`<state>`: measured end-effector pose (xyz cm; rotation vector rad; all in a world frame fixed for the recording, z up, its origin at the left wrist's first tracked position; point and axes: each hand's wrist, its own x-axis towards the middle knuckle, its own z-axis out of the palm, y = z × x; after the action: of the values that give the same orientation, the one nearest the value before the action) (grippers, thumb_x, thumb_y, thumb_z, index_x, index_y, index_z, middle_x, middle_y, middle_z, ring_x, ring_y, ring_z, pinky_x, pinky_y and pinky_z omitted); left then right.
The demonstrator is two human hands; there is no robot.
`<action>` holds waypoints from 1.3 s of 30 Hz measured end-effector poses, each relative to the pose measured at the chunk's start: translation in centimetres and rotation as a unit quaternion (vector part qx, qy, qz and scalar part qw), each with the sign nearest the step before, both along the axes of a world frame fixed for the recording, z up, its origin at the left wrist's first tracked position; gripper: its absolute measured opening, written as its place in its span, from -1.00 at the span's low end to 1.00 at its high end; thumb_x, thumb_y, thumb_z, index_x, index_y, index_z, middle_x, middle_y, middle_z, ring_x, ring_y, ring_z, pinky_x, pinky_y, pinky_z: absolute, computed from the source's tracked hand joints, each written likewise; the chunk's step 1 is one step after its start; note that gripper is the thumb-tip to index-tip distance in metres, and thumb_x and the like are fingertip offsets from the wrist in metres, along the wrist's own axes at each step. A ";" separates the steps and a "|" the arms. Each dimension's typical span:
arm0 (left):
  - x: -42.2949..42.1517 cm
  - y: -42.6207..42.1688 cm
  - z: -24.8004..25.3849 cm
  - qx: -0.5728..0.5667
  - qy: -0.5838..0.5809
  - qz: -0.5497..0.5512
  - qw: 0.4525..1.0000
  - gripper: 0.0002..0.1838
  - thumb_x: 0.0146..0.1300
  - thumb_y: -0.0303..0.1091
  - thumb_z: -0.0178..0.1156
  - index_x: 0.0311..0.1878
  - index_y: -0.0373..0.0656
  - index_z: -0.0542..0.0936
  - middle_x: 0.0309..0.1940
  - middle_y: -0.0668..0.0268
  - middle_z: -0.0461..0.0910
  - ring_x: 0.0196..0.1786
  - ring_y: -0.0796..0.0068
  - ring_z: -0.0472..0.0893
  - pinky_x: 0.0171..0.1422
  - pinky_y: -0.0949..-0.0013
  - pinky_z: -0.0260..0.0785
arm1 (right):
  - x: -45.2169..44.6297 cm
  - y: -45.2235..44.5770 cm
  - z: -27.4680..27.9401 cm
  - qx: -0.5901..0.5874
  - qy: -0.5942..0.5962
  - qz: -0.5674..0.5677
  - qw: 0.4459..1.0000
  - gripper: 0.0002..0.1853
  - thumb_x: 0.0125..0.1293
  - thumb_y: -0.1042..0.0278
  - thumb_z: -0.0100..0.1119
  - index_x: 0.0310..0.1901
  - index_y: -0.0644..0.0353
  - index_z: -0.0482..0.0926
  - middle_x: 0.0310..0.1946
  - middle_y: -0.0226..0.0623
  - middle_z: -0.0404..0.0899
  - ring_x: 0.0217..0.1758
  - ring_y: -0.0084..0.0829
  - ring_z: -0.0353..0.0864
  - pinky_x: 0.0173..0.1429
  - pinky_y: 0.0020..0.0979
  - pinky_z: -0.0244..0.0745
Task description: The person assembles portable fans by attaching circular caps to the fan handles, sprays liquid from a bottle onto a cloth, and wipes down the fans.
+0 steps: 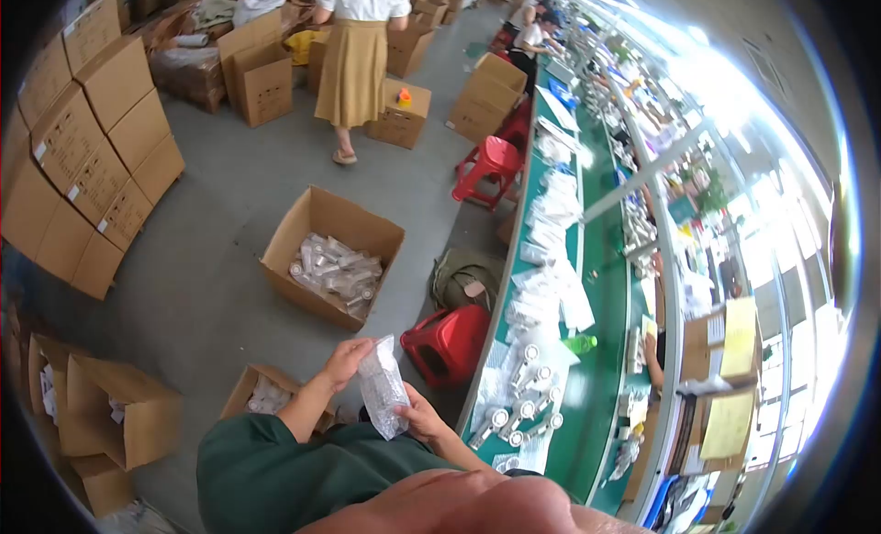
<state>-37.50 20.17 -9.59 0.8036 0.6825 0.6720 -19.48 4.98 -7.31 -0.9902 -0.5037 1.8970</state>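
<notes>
A clear bubble-wrap bag (382, 387) is held upright in front of my body; whatever is inside it cannot be made out. My left hand (349, 362) grips its upper left edge, with the fingers closed on the plastic. Lower down, on the right side, my right hand (419, 415) also holds the bag. Beyond my hands, an open cardboard box (317, 300) on the floor contains several wrapped items (338, 270). White and grey round-headed devices (523, 410) lie on the green workbench (587, 424) to my right.
A red stool (450, 343) stands against the bench, near a dark green bag (465, 279). Wrapped packages (541, 295) line the bench, with a green bottle (580, 344). Stacked cartons (101, 158) rise at left. A person (356, 66) stands ahead; others sit along the bench.
</notes>
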 end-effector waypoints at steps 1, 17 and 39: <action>1.0 -0.7 1.3 0.031 0.038 -0.016 0.999 -0.60 0.52 -0.16 0.05 0.09 -0.33 0.63 -0.10 0.31 0.69 -0.06 0.53 0.62 0.10 0.41 0.45 | 0.4 -1.4 0.9 0.007 0.040 -0.018 0.999 -0.15 0.21 0.24 0.42 0.46 0.21 0.17 0.27 -0.25 0.44 0.30 -0.37 0.48 0.38 -0.25 0.39; 19.8 -7.5 15.7 0.514 0.078 -0.062 0.852 -0.70 0.35 -0.21 0.29 -0.41 -0.25 0.64 -0.54 0.22 0.63 -0.44 0.41 0.63 -0.30 0.35 0.44 | 7.7 -13.6 -1.7 0.067 0.058 -0.274 0.958 -0.12 0.17 -0.32 0.31 0.26 0.32 0.39 0.00 -0.16 0.61 -0.04 -0.24 0.66 0.03 -0.21 0.57; 33.4 -22.9 0.7 -0.176 0.073 -0.631 0.752 -0.65 0.51 -0.22 0.04 0.18 -0.28 0.41 0.01 0.12 0.60 0.01 0.21 0.67 0.12 0.10 0.58 | -3.3 -19.7 6.1 -0.262 -0.184 -0.730 0.604 -0.18 0.25 0.21 0.38 0.48 0.26 0.21 -0.32 -0.36 0.59 -0.54 -0.66 0.48 -0.49 -0.55 0.42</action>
<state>-4.06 -2.77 -8.89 0.7679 0.2471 -0.7563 -22.74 -14.72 -1.19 -1.4558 0.6423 0.2509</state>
